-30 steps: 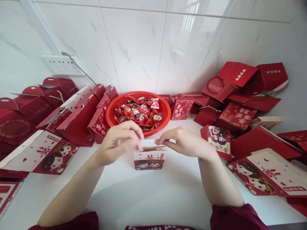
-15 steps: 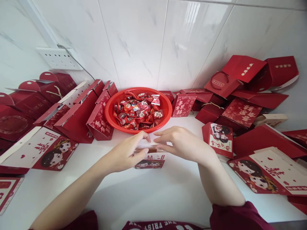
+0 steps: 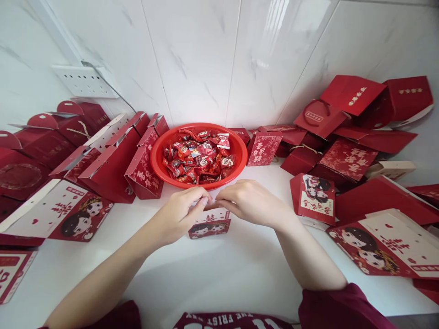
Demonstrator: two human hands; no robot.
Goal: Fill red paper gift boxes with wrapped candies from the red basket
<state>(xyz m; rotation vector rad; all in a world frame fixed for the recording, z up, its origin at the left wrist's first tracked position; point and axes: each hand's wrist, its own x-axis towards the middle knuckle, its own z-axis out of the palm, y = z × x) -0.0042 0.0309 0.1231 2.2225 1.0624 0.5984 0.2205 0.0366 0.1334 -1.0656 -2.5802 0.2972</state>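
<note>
A small white-and-red box (image 3: 210,227) with two cartoon faces stands upright on the white table, in front of a red basket (image 3: 156,167) of wrapped candies. At its top left, my left hand (image 3: 181,211) is closed, thumb and fingers pinched on the box's upper edge. My right hand (image 3: 245,203) comes over the top from the right, fingers together and bent down on the upper flap. Both hands partly cover the box's top, so the flaps are mostly hidden.
Red gift boxes (image 3: 109,169) stand in rows on the left, one with cartoon faces (image 3: 80,219) lying nearer. More boxes (image 3: 350,157) are heaped on the right. Behind are a tiled wall (image 3: 199,59) and a power strip (image 3: 84,82) with a cable.
My hands have come closer together over the box top, their fingers closing from a spread pose. The box has shifted slightly left and its top opening shows less.
</note>
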